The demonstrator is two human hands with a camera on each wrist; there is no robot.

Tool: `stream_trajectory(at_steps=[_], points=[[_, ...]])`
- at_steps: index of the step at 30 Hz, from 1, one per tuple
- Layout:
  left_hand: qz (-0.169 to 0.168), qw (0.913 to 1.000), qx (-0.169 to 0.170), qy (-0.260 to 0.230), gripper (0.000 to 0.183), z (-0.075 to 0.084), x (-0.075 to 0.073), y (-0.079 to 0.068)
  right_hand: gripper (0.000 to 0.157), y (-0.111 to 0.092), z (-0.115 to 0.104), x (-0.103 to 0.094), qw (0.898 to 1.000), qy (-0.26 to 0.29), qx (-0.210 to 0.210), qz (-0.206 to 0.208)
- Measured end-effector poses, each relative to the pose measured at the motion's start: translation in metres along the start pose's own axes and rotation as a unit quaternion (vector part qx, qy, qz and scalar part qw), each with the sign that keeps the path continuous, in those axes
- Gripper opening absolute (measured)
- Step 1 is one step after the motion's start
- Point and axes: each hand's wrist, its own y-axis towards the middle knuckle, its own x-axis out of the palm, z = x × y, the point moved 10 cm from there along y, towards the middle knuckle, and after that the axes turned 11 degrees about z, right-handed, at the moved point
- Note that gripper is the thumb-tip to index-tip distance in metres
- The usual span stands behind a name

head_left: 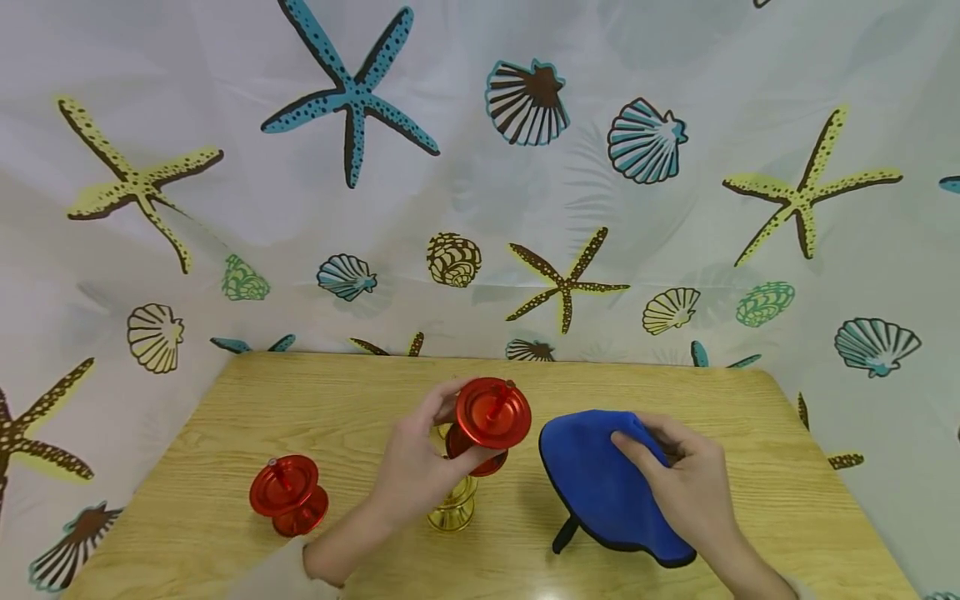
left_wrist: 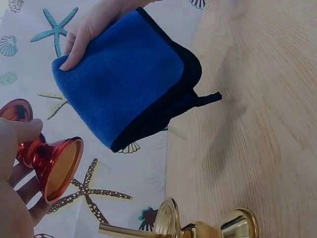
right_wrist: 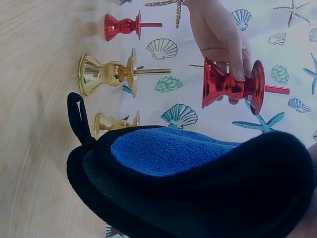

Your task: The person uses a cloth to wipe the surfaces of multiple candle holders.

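Observation:
My left hand (head_left: 420,467) grips a shiny red candle holder (head_left: 513,425) by its narrow waist, lifted off the table, with a thin spike rising from its dish. To the right, my right hand (head_left: 693,483) pinches a folded blue cloth (head_left: 600,475) with black edging and a black hanging loop (right_wrist: 79,119). The cloth hangs above the table, apart from the red holder. Below my left hand stands a gold candle holder (head_left: 452,515), partly covered by it. Behind that, a second gold candle holder (right_wrist: 106,125) is mostly hidden in the head view.
Another red candle holder (head_left: 288,493) stands upright at the left of the wooden table (head_left: 315,392). A pale curtain (head_left: 450,192) printed with starfish and shells closes off the back and sides.

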Motion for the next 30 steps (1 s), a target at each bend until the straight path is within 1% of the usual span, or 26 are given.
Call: stream_trajectory(at_steps=[4,8,11,14,18,21,25,28,30], points=[[-0.022,0.9997,0.004,0.003,0.069,0.008,0.013,-0.006,0.019,0.002,-0.008,0.002,1.000,0.017,-0.009,0.000],[-0.042,0.9989,0.019,0.002,0.069,0.013,0.023,-0.011,0.019,0.003,-0.013,0.004,0.999,0.031,-0.014,-0.008],[-0.050,0.9974,0.051,0.005,0.068,0.018,0.030,-0.015,0.019,0.003,-0.016,0.006,0.999,0.044,-0.016,-0.017],[-0.047,0.9936,0.099,0.026,0.066,0.023,0.034,-0.019,0.020,0.003,-0.018,0.007,0.998,0.048,-0.015,-0.029],[-0.038,0.9839,0.156,0.080,0.067,0.030,0.037,-0.023,0.020,0.002,-0.020,0.011,0.997,0.046,-0.017,-0.058],[-0.043,0.9762,0.180,0.113,0.067,0.035,0.040,-0.026,0.019,0.001,-0.020,0.016,0.995,0.046,-0.010,-0.090],[-0.057,0.9649,0.205,0.153,0.068,0.039,0.046,-0.031,0.019,-0.001,-0.015,0.024,0.989,0.043,0.029,-0.140],[-0.066,0.9534,0.230,0.184,0.070,0.042,0.051,-0.035,0.020,-0.002,-0.012,0.028,0.982,0.044,0.063,-0.172],[-0.070,0.9464,0.244,0.199,0.070,0.045,0.053,-0.038,0.022,-0.004,-0.012,0.031,0.979,0.044,0.078,-0.185]])
